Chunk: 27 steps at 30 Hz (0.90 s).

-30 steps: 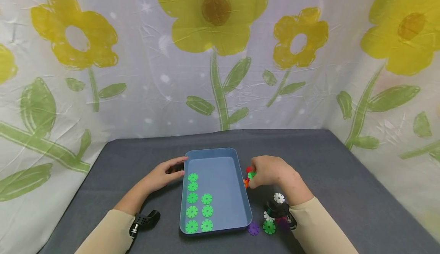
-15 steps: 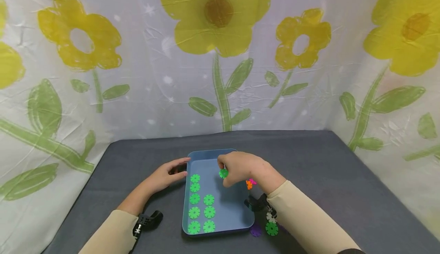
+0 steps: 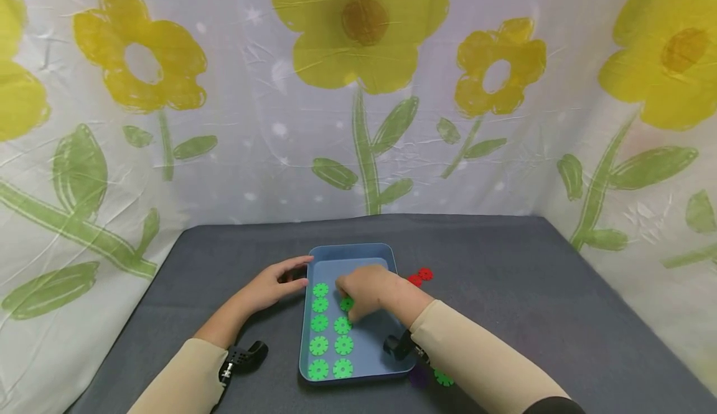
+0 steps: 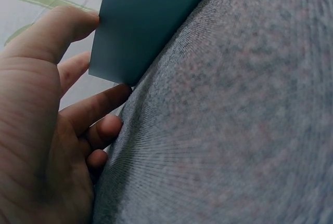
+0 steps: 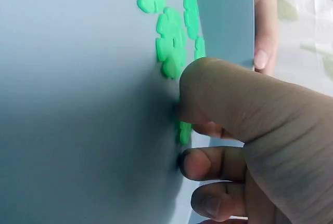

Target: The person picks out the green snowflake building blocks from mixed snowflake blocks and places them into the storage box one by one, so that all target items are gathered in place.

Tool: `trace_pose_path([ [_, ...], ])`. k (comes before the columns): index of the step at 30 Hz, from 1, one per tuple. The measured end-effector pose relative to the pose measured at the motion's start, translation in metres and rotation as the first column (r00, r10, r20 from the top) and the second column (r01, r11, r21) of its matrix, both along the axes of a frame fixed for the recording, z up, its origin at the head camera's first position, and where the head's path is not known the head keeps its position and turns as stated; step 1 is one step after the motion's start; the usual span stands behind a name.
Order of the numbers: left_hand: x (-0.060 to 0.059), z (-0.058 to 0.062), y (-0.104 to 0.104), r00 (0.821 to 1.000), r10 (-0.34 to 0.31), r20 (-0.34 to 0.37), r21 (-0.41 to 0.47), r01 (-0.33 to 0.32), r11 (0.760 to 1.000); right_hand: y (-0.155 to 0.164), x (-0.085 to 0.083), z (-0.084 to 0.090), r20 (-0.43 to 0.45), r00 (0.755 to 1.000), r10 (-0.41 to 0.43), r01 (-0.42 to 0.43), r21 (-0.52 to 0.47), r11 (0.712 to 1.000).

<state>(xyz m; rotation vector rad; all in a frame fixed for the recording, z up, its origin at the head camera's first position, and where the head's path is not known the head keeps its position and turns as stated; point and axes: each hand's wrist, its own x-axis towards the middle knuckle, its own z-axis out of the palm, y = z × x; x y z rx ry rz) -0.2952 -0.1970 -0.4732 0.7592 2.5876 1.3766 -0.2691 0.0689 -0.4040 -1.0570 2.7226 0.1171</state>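
Head view: my right hand (image 3: 366, 289) reaches into the blue tray (image 3: 386, 253) and pinches a green snowflake disc (image 3: 346, 304) between thumb and fingers, holding it low over the tray floor at the far end of the second column. Right wrist view confirms the grip: the curled fingers (image 5: 208, 164) close around the edge of this disc, which stands against the tray floor. Eight further green discs (image 3: 318, 323) lie flat in the tray in two columns along its left wall, five in the left column and three in the right. My left hand (image 3: 269, 286) rests on the grey worktop (image 3: 504, 264) just beside the tray, its fingers relaxed; left wrist view shows the thumb (image 4: 62, 26) and a fingertip touching the outer wall at a corner, without clasping it. Two red discs (image 3: 420, 276) lie on the worktop just right of the tray. A green disc (image 3: 444, 378) and a purple disc (image 3: 417, 376) lie near the tray's near right corner, partly hidden by my right sleeve (image 3: 476, 364).
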Motion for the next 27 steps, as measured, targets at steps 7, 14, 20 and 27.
trace_pose_path([
  [7,-0.001,0.000,0.001,1.000,-0.013,-0.016,-0.002,0.013,1.000,0.000,-0.001,0.002,0.062,0.998,0.008,-0.005,-0.055,0.998],
  [14,-0.002,-0.002,0.000,1.000,-0.004,-0.028,-0.006,0.004,1.000,0.020,0.004,0.015,0.064,0.998,-0.009,0.017,-0.138,0.990],
  [20,-0.004,-0.004,-0.003,0.999,0.014,-0.031,-0.013,-0.015,1.000,0.049,0.016,0.028,-0.013,0.999,-0.034,0.030,-0.227,0.974],
  [27,-0.005,-0.002,-0.006,0.999,0.027,-0.022,-0.042,-0.028,0.999,0.081,0.038,0.031,-0.199,0.975,-0.094,0.022,-0.335,0.942],
])
